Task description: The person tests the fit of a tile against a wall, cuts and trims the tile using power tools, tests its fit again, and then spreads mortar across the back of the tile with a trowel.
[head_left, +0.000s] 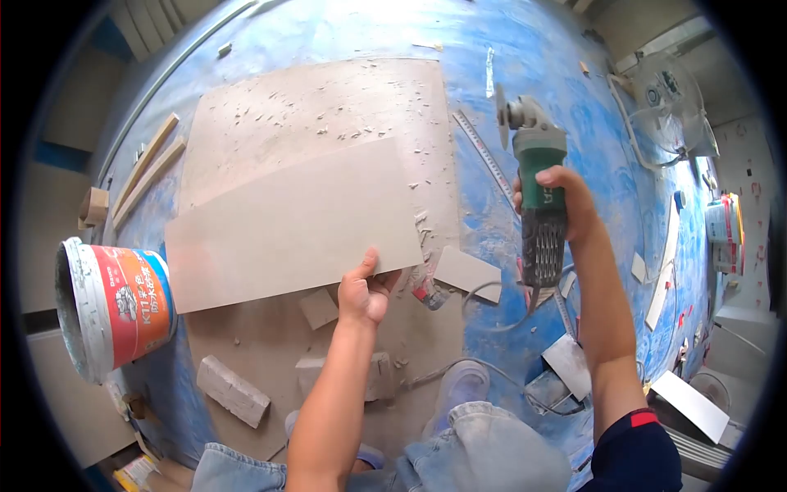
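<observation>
My left hand (366,293) grips the near edge of a large beige tile (295,221), thumb on top and fingers curled beneath. The tile is tilted above a bigger flat board (328,102) strewn with chips. Wrapped around the green body of an angle grinder (541,176) is my right hand (570,197). The grinder is upright, its disc (502,107) at the upper left, to the right of the tile and apart from it. Its cord hangs down from the lower end. Whether the disc spins, I cannot tell.
A bucket (123,303) stands at the left near wooden strips (147,168). A steel ruler (485,160) lies by the board. Tile offcuts (469,273), a block (233,390) and cord surround my feet. A fan (666,107) and another bucket (725,234) are at the right.
</observation>
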A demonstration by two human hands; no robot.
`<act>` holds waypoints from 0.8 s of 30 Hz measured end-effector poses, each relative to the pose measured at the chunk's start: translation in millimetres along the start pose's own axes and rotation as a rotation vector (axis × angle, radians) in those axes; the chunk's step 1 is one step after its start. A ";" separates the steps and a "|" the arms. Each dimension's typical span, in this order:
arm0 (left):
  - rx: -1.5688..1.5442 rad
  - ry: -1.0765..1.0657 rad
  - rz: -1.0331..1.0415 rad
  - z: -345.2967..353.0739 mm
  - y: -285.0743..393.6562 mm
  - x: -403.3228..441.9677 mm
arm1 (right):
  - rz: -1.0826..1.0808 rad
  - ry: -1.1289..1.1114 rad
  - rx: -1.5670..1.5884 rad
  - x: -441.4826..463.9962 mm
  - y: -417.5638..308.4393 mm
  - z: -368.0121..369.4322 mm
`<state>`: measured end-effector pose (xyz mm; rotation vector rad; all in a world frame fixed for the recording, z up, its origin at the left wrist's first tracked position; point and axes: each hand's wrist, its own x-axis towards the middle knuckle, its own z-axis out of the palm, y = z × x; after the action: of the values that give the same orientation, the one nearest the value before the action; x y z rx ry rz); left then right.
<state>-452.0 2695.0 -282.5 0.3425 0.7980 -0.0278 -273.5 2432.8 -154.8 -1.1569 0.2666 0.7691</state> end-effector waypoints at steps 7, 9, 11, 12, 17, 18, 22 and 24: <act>0.052 0.133 0.001 -8.8 -12.5 28.4 | -0.153 -0.080 0.461 -21.0 47.0 -43.9; 0.073 0.161 0.003 -11.7 -19.0 29.6 | -0.163 -0.120 0.503 -23.2 60.3 -52.3; 0.148 0.188 -0.101 2.4 -29.1 21.3 | -0.177 -0.172 0.585 -20.9 68.5 -54.2; 0.210 0.193 -0.211 17.0 -42.4 10.2 | -0.177 -0.174 0.587 -17.3 71.5 -56.6; 1.482 -0.677 0.351 106.8 -82.7 -75.7 | -0.185 -0.167 0.611 11.9 87.5 -60.7; 1.792 -0.687 0.336 115.3 -81.8 -83.0 | -0.182 -0.171 0.605 15.7 90.1 -59.2; 2.102 -0.622 0.610 112.1 -96.1 -77.8 | -0.145 -0.189 0.689 18.4 98.0 -57.8; 2.152 -0.595 0.778 110.0 -96.4 -77.1 | -0.153 -0.199 0.681 14.3 106.7 -58.5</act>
<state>-444.0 2561.7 -185.0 2.5016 -0.3366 -0.2476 -323.4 2406.1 -263.5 -0.4475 0.2429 0.5832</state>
